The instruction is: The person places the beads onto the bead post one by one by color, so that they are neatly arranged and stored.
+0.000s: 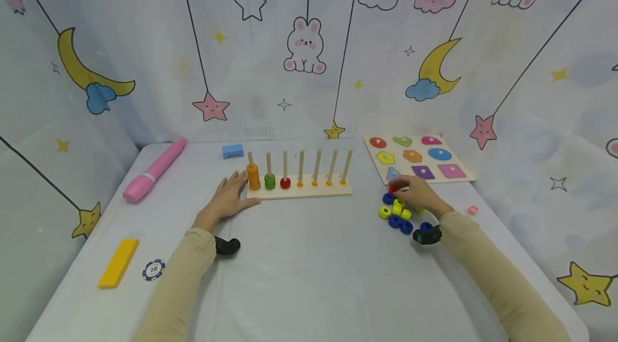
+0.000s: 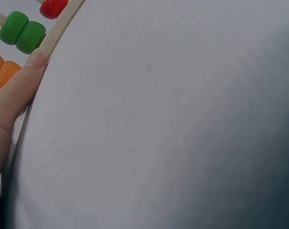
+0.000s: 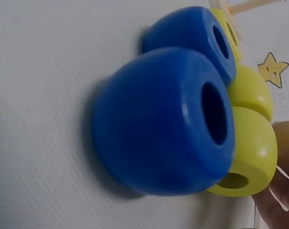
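A wooden peg board (image 1: 299, 190) with several upright pegs stands mid-table. Orange beads (image 1: 253, 175), green beads (image 1: 270, 181) and a red bead (image 1: 285, 183) sit on its three leftmost pegs. My left hand (image 1: 229, 198) lies flat on the table, its thumb (image 2: 20, 90) touching the base's left end (image 2: 58, 28) beside the green beads (image 2: 22, 31). My right hand (image 1: 415, 194) reaches over a pile of blue and yellow beads (image 1: 396, 214), fingertips pinching a small red bead (image 1: 392, 190). Up close, blue beads (image 3: 163, 119) lie against yellow ones (image 3: 249, 152).
A shape puzzle board (image 1: 381, 169) lies at the back right, with a small pink piece (image 1: 472, 210) near the right edge. A pink marker (image 1: 154, 170), a blue block (image 1: 233, 151), a yellow bar (image 1: 118, 262) and a poker chip (image 1: 153, 269) lie on the left side.
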The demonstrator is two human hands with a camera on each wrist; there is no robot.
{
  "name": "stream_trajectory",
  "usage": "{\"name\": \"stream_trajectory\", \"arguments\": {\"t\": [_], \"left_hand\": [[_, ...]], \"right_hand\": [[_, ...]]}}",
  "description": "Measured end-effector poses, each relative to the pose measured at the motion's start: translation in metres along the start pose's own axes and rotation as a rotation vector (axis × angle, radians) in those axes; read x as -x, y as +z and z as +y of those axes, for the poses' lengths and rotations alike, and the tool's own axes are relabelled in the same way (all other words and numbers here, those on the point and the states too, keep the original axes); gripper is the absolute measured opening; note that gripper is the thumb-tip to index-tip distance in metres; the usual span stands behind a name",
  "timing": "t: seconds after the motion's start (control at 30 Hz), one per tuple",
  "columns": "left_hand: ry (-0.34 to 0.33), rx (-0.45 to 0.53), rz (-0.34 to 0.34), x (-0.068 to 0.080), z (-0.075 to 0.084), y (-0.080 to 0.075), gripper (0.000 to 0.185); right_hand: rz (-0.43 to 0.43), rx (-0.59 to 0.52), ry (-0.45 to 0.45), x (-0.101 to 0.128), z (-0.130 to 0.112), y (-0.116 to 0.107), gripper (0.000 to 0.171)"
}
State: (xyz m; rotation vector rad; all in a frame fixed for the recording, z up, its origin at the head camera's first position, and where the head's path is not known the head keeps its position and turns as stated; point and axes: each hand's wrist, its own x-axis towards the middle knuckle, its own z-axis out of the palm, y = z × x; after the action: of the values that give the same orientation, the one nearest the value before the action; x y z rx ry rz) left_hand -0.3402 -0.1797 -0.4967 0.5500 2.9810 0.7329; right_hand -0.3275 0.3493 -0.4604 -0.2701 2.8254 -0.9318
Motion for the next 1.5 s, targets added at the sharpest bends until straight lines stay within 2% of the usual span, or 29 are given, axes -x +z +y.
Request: {"name": "stream_trajectory", "arguments": {"t": [0.2, 0.47, 0.77, 0.93, 1.07, 1.2, 1.5], "left_hand": [[0.006, 0.003, -0.002, 0.000, 0.001, 0.000, 0.094], [0.004, 0.003, -0.006, 0.000, 0.002, -0.001, 0.092], [-0.002, 0.004, -0.007, 0.000, 0.000, -0.002, 0.094], [-0.014, 0.005, -0.017, -0.001, -0.001, 0.000, 0.094], [-0.017, 0.005, -0.020, -0.002, 0.000, 0.000, 0.094], [-0.015, 0.000, -0.020, -0.002, 0.001, -0.001, 0.093], [-0.013, 0.008, -0.010, -0.001, 0.002, -0.001, 0.094]], "right_hand": [[0.029, 0.024, -0.008, -0.001, -0.004, -0.001, 0.030], [0.176, 0.011, -0.109, -0.017, -0.027, -0.014, 0.031], [0.342, -0.115, -0.173, -0.054, -0.093, -0.033, 0.033], [0.412, -0.179, -0.302, -0.072, -0.137, -0.027, 0.032], [0.386, -0.192, -0.393, -0.082, -0.172, -0.011, 0.030], [0.316, -0.181, -0.451, -0.089, -0.202, 0.009, 0.029], [0.191, -0.151, -0.542, -0.096, -0.246, 0.051, 0.025]]}}
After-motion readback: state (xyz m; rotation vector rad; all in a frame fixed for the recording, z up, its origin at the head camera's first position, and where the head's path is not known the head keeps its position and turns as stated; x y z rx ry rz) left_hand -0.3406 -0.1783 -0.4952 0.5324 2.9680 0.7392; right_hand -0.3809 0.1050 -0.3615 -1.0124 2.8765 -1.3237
